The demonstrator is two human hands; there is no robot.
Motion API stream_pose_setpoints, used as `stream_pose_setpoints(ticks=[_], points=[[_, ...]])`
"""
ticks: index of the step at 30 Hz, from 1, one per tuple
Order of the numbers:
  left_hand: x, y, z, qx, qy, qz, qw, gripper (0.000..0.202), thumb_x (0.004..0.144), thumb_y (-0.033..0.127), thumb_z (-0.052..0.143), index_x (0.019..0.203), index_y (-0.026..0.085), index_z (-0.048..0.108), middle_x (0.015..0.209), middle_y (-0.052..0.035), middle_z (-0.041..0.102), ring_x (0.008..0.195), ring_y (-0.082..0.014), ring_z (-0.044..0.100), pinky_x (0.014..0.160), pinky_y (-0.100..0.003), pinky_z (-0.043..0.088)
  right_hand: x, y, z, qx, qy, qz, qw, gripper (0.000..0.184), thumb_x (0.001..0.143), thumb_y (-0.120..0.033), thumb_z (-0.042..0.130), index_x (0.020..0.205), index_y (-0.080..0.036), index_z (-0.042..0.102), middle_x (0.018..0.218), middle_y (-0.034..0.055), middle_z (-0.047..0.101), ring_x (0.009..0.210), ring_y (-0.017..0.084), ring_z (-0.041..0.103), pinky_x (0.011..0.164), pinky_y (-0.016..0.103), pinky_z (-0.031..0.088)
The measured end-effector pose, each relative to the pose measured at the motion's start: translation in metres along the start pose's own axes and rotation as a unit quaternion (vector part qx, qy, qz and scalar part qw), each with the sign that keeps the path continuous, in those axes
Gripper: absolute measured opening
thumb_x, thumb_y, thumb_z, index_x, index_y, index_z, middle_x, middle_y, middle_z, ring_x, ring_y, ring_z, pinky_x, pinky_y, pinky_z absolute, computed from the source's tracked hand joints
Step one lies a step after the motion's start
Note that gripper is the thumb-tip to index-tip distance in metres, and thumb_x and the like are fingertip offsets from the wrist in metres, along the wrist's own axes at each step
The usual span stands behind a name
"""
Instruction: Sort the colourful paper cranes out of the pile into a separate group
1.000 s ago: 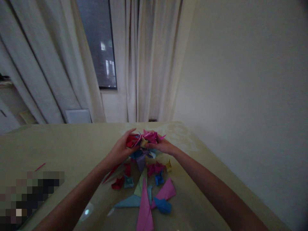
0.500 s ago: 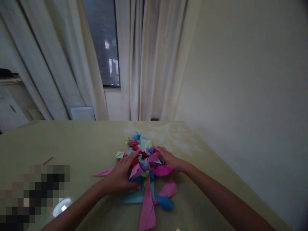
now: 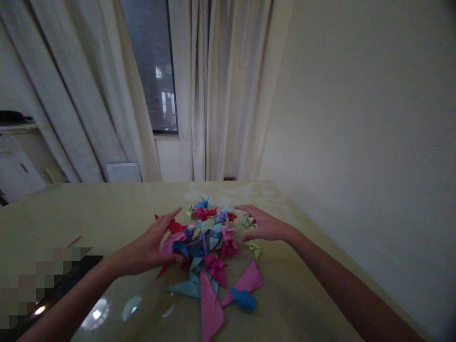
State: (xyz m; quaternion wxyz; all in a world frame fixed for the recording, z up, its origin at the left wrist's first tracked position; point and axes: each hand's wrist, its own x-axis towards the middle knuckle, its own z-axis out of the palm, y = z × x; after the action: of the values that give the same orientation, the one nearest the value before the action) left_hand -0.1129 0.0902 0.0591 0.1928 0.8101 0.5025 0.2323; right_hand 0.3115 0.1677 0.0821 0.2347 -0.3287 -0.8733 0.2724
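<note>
A heap of folded paper pieces (image 3: 206, 235) in pink, red, blue, purple and pale green lies on the table; some look like origami cranes. My left hand (image 3: 156, 247) is at the heap's left side, fingers spread, thumb near the blue and red pieces. On the other side my right hand (image 3: 263, 225) is open, thumb and fingers apart, beside pale green pieces (image 3: 253, 247). Closer to me lie a long pink folded paper (image 3: 211, 308), another pink one (image 3: 249, 279), a blue piece (image 3: 244, 299) and a light blue one (image 3: 188, 287).
The table (image 3: 302, 294) has a glossy pale cover with light reflections. A thin pink stick-like thing (image 3: 74, 241) and a dark flat object (image 3: 85, 266), partly blurred out, lie at left. A wall (image 3: 363, 142) runs along the right; curtains (image 3: 235, 95) hang behind.
Both hands have moved apart from the heap, the left one leftward and the right one slightly rightward. The paper pieces have spread out wider and lower, with different ones on top.
</note>
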Motion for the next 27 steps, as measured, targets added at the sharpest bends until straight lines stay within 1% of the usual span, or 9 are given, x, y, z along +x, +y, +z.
stream_pose_setpoints(ticks=[3, 6, 8, 10, 13, 17, 20, 24, 27], points=[[-0.028, -0.011, 0.022, -0.004, -0.077, -0.013, 0.997, 0.124, 0.078, 0.071, 0.079, 0.172, 0.034, 0.006, 0.177, -0.0176, 0.021, 0.159, -0.0466, 0.029, 0.122, -0.065, 0.038, -0.033, 0.019, 0.007, 0.012, -0.114, 0.097, 0.989, 0.127, 0.065, -0.062, 0.095, 0.168, -0.024, 0.032, 0.168, 0.0175, 0.036, 0.155, 0.041, 0.034, 0.129, 0.058, 0.025], [-0.029, 0.004, 0.063, -0.011, -0.122, -0.016, 0.992, 0.135, 0.072, 0.073, 0.083, 0.171, 0.037, -0.001, 0.18, -0.0153, 0.004, 0.163, -0.0456, 0.013, 0.126, -0.065, 0.031, -0.045, 0.023, 0.039, -0.018, -0.159, 0.134, 0.978, 0.149, 0.054, -0.055, 0.101, 0.172, -0.027, 0.015, 0.176, 0.0191, 0.014, 0.161, 0.047, 0.014, 0.128, 0.063, 0.021], [-0.015, 0.027, 0.088, -0.004, -0.135, -0.001, 0.991, 0.141, 0.067, 0.072, 0.087, 0.172, 0.033, 0.002, 0.18, -0.0165, 0.0, 0.164, -0.0467, 0.002, 0.128, -0.066, 0.025, -0.037, 0.016, 0.066, -0.044, -0.134, 0.097, 0.985, 0.14, 0.058, -0.045, 0.101, 0.171, -0.032, 0.02, 0.174, 0.0182, 0.022, 0.159, 0.048, 0.019, 0.126, 0.064, 0.025], [0.004, 0.05, 0.106, -0.004, -0.132, 0.02, 0.991, 0.138, 0.067, 0.062, 0.091, 0.172, 0.031, 0.008, 0.18, -0.0182, 0.001, 0.164, -0.0487, 0.001, 0.127, -0.069, 0.024, -0.022, 0.008, 0.091, -0.041, -0.067, 0.026, 0.997, 0.118, 0.068, -0.03, 0.094, 0.167, -0.03, 0.031, 0.163, 0.0162, 0.04, 0.152, 0.039, 0.037, 0.125, 0.056, 0.032], [0.027, 0.068, 0.116, -0.009, -0.094, 0.05, 0.994, 0.127, 0.069, 0.041, 0.091, 0.171, 0.032, 0.016, 0.177, -0.0183, 0.014, 0.162, -0.0474, 0.017, 0.126, -0.069, 0.029, -0.001, -0.001, 0.112, -0.014, 0.03, 0.001, 0.999, 0.09, 0.071, -0.012, 0.083, 0.153, -0.024, 0.048, 0.143, 0.014, 0.055, 0.133, 0.032, 0.056, 0.115, 0.047, 0.046], [0.035, 0.055, 0.098, -0.036, -0.001, 0.095, 0.995, 0.097, 0.085, 0.022, 0.074, 0.168, 0.03, 0.025, 0.167, -0.015, 0.041, 0.156, -0.0365, 0.038, 0.128, -0.058, 0.034, 0.013, -0.011, 0.103, 0.002, 0.102, -0.034, 0.994, 0.064, 0.081, -0.013, 0.078, 0.141, -0.023, 0.057, 0.132, 0.0115, 0.061, 0.126, 0.029, 0.06, 0.112, 0.045, 0.049], [0.027, 0.034, 0.065, -0.034, 0.055, 0.074, 0.995, 0.085, 0.092, 0.032, 0.07, 0.166, 0.025, 0.03, 0.165, -0.0178, 0.044, 0.156, -0.0396, 0.037, 0.126, -0.061, 0.037, 0.017, -0.022, 0.076, -0.009, 0.101, -0.07, 0.992, 0.072, 0.089, -0.031, 0.081, 0.153, -0.024, 0.049, 0.147, 0.0145, 0.055, 0.14, 0.031, 0.052, 0.122, 0.05, 0.039], [-0.001, 0.012, 0.024, -0.011, 0.022, 0.034, 0.999, 0.091, 0.091, 0.054, 0.073, 0.166, 0.027, 0.031, 0.17, -0.0178, 0.036, 0.158, -0.0431, 0.032, 0.123, -0.063, 0.039, 0.007, -0.032, 0.035, -0.028, -0.028, -0.046, 0.998, 0.1, 0.085, -0.052, 0.087, 0.166, -0.03, 0.034, 0.169, 0.0154, 0.031, 0.158, 0.035, 0.03, 0.129, 0.054, 0.026], [-0.028, 0.005, 0.02, 0.012, -0.027, -0.001, 1.0, 0.104, 0.086, 0.066, 0.075, 0.17, 0.031, 0.024, 0.174, -0.0177, 0.027, 0.161, -0.0464, 0.023, 0.123, -0.067, 0.035, -0.016, -0.027, 0.021, -0.055, -0.128, 0.049, 0.989, 0.126, 0.068, -0.062, 0.095, 0.169, -0.033, 0.028, 0.178, 0.0145, 0.006, 0.163, 0.043, 0.01, 0.129, 0.061, 0.021]])
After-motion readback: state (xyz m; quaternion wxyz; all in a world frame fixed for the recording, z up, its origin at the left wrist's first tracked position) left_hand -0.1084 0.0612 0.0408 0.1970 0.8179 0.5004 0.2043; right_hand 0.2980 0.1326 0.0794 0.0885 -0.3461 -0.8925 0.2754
